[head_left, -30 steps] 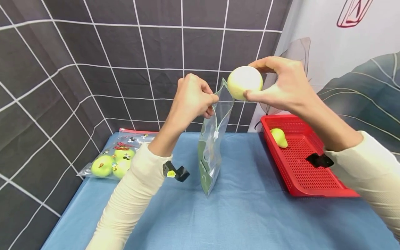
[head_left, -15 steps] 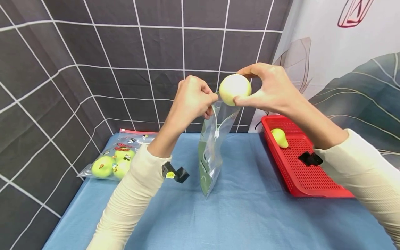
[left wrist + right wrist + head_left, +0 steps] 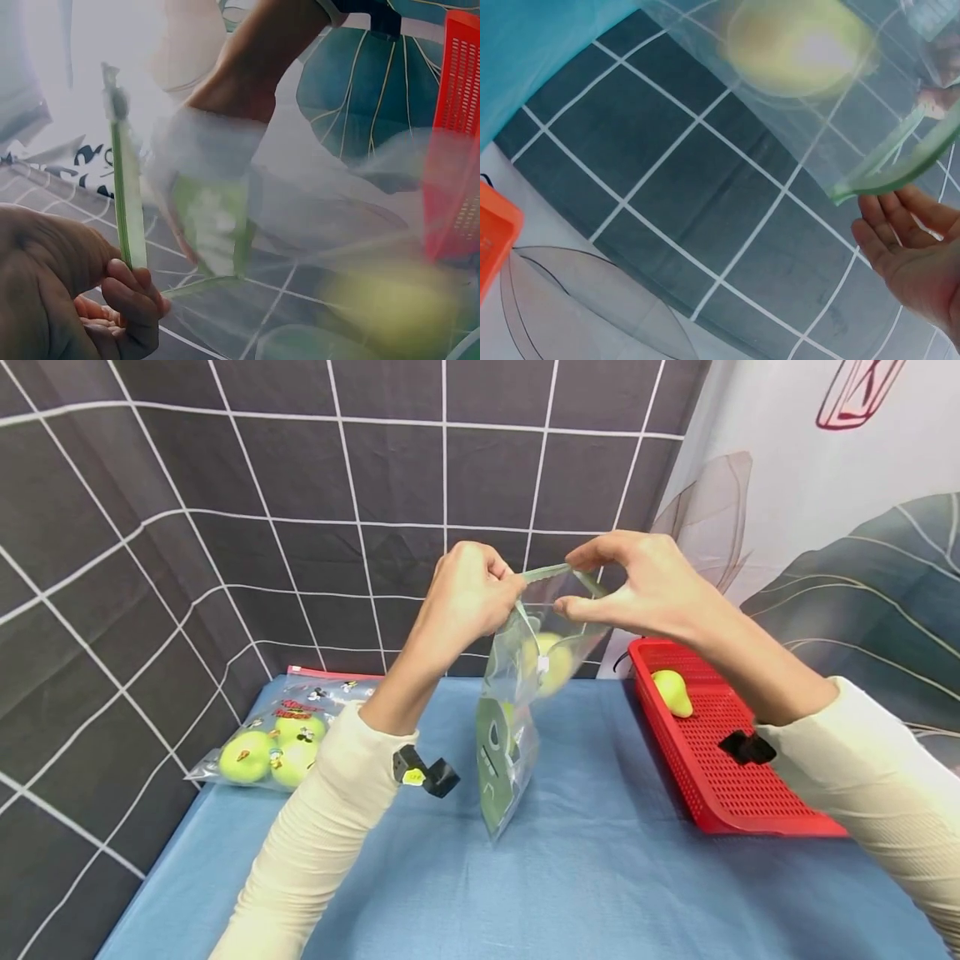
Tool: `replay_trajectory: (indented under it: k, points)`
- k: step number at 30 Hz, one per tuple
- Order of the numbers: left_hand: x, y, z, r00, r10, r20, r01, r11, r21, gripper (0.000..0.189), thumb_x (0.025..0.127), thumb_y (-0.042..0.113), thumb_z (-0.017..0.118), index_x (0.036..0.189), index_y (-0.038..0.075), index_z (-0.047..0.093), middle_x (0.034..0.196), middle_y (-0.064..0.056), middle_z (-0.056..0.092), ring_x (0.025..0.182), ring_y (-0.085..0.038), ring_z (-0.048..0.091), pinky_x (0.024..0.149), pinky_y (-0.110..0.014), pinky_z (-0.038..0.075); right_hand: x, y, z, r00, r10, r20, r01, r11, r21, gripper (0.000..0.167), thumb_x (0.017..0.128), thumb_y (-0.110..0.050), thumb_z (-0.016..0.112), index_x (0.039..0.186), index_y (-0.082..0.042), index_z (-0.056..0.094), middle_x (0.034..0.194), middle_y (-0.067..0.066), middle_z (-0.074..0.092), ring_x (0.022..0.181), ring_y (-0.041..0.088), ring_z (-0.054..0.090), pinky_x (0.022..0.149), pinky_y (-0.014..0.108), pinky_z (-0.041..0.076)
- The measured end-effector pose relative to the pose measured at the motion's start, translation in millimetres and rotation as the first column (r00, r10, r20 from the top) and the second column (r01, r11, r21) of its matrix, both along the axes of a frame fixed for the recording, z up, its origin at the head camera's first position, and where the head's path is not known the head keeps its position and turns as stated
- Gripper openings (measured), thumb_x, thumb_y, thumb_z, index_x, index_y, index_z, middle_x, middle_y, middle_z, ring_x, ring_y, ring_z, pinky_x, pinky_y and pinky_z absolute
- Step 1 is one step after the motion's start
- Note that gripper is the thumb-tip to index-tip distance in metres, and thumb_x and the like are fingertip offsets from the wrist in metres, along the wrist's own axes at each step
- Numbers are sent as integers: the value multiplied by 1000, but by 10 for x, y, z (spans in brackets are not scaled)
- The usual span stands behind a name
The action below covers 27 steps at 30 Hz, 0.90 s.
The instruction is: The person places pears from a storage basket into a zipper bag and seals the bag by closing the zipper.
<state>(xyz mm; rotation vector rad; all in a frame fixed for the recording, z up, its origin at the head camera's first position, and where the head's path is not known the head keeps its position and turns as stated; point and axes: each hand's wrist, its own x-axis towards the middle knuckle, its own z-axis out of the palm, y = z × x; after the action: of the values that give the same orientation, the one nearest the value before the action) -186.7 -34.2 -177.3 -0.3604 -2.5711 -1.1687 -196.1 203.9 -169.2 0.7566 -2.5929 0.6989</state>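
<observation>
A clear zip bag (image 3: 497, 760) with a green print hangs upright over the table, its mouth spread. My left hand (image 3: 468, 587) pinches one side of the bag's green-edged rim, also seen in the left wrist view. Inside the bag, a round yellow-green fruit (image 3: 553, 662) shows blurred through the plastic, below the mouth. My right hand (image 3: 645, 578) is at the opposite side of the mouth, thumb and fingers apart with no fruit between them. In the right wrist view, the right hand's fingertips (image 3: 877, 214) lie at the rim's corner; whether they touch it is unclear.
A red perforated basket (image 3: 723, 814) stands on the right with a yellow-green pear (image 3: 672, 693) in it. At the left lies a zip bag with a red slider strip (image 3: 330, 672), holding several green fruits (image 3: 244, 757). A dark gridded cloth (image 3: 390, 468) hangs behind the blue-covered table (image 3: 600, 885).
The right hand has moved left to the bag's mouth and let go of the round fruit, which is now inside the bag. The mouth has widened; the left hand keeps its pinch.
</observation>
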Motion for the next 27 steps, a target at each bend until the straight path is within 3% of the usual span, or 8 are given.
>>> replay_trajectory:
  k: [4,10,17,21,27]
  points:
    - [-13,33,0,1000,11,2,-11,1000,-9,22,97,13,70,77,13,79,80,2,73,89,-18,70,74,-28,51,-6,39,-1,999,-34,-7,33,998,-55,54,90,-41,84,134,-9,81,129,19,82,127,38,73,112,59,53]
    - [-26,25,-27,1000,9,20,-9,1000,28,25,96,13,70,73,14,80,64,5,69,76,-16,71,66,-27,50,-45,133,-17,995,-94,26,97,987,-130,50,95,-41,80,135,-11,80,133,19,81,128,36,72,113,61,50]
    - [-4,4,-26,999,4,47,-6,999,39,30,99,16,69,72,15,80,51,5,63,57,-14,69,64,-27,55,-193,346,-78,976,-185,115,197,975,-103,52,102,-47,72,138,-11,78,136,19,79,134,38,69,115,61,50]
    - [2,-2,-28,999,-14,51,12,999,42,35,102,17,69,69,14,78,53,3,66,52,-15,70,67,-28,58,-278,484,-127,962,-233,140,246,966,-81,52,105,-48,68,138,-9,78,134,20,79,134,39,69,106,53,50]
    - [18,-1,-20,998,-22,57,19,999,47,34,102,15,69,69,14,77,57,0,69,49,-15,70,71,-28,62,-393,681,-191,949,-277,152,289,955,-62,53,105,-49,65,138,-9,78,135,22,79,134,40,69,102,51,50]
